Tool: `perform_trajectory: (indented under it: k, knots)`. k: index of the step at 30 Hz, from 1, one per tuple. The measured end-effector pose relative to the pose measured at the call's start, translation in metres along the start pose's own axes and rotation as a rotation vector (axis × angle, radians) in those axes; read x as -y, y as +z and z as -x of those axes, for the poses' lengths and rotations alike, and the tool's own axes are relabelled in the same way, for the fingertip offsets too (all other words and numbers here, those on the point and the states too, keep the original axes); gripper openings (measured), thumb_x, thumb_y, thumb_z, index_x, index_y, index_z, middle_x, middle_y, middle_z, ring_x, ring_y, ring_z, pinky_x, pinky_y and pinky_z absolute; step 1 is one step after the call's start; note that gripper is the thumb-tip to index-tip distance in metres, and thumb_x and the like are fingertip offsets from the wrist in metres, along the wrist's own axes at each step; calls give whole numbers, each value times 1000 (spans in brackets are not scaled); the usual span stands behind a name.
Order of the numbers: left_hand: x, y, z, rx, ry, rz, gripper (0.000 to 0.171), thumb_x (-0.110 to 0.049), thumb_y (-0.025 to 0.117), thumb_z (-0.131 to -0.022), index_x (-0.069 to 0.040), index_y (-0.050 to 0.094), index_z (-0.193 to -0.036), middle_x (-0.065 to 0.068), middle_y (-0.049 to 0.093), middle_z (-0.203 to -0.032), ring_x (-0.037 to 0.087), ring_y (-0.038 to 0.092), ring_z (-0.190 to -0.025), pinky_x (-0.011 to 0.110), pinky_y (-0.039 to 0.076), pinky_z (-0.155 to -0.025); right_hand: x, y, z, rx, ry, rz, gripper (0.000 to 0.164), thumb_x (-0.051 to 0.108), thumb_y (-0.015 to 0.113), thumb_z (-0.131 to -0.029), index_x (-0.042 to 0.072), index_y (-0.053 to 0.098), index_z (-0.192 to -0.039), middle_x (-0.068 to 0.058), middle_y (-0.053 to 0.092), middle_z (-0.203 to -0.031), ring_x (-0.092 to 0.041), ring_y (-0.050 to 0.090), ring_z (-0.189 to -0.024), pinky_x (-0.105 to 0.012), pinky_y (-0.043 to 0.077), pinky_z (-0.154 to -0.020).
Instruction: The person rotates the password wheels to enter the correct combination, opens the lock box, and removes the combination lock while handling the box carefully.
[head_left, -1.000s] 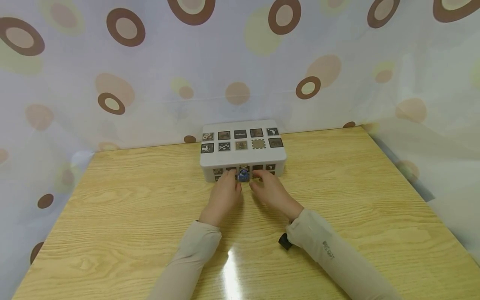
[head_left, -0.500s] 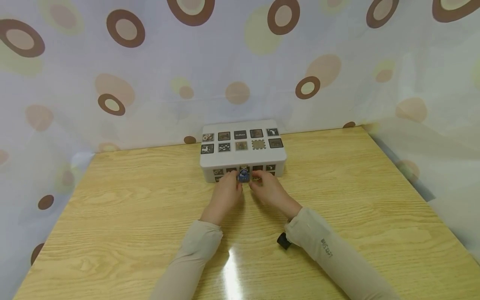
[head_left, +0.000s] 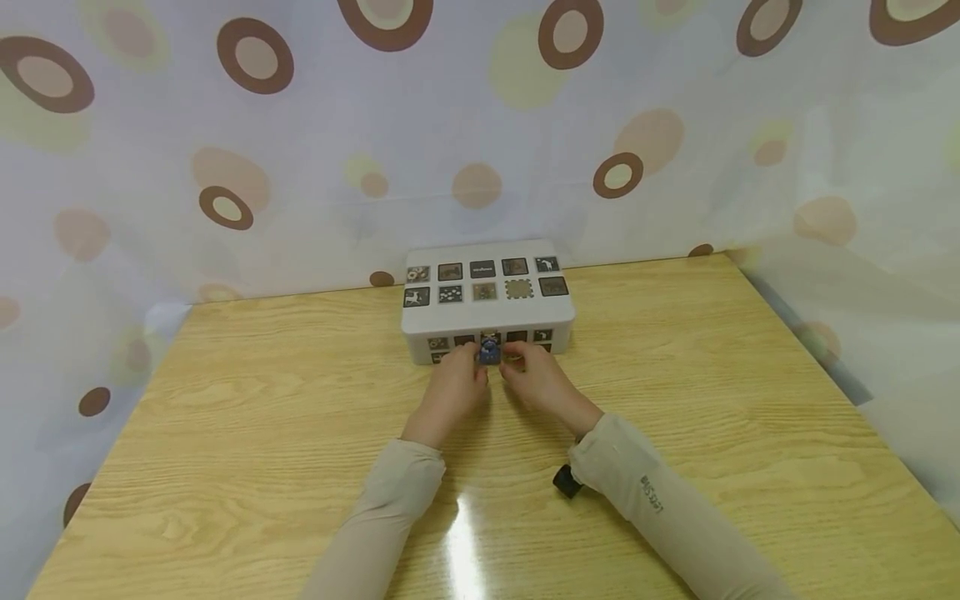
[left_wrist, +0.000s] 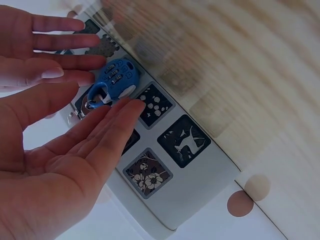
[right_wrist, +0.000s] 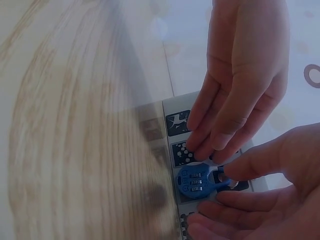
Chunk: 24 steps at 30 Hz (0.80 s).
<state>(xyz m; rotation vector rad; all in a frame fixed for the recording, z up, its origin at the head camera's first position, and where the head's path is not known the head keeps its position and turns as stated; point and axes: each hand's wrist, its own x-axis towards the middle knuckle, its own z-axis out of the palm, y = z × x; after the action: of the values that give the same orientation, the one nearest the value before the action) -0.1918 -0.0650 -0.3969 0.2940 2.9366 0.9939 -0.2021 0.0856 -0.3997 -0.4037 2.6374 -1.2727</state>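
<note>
A blue combination padlock (head_left: 490, 350) with several number dials hangs by its shackle at the metal latch on the front of a white box (head_left: 487, 313). In the left wrist view, my left hand (left_wrist: 60, 170) is beside the padlock (left_wrist: 117, 79), its fingers nearly straight and their tips close against the lock's edge. My right hand (right_wrist: 280, 190) is on the lock's other side, fingers extended, the thumb near the shackle. Neither hand's fingers are curled round the padlock. Whether the fingertips touch it is hard to tell.
Dark square pictures cover the box's lid and front. The box stands at the back of a wood-grain table (head_left: 262, 433), near a curtain (head_left: 420, 117) with brown circles. A small black object (head_left: 567, 481) sits at the right sleeve cuff.
Both hands stay around the padlock with hardly any shift. The padlock's tilt seems to differ slightly. The box has not moved.
</note>
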Motion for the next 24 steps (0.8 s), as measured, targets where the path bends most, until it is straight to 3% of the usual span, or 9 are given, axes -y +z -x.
perform_trajectory:
  k: [24]
  knots:
    - [2,0,-1,33,21,21,38,-2,59,-92,14,51,-126,29,57,-121,40,54,-116,47,47,-97,-7,5,-4,-12,-26,-35,38,3,52,-96,-13,49,-130,-29,53,-130,-39,58,-112,-46,49,-94]
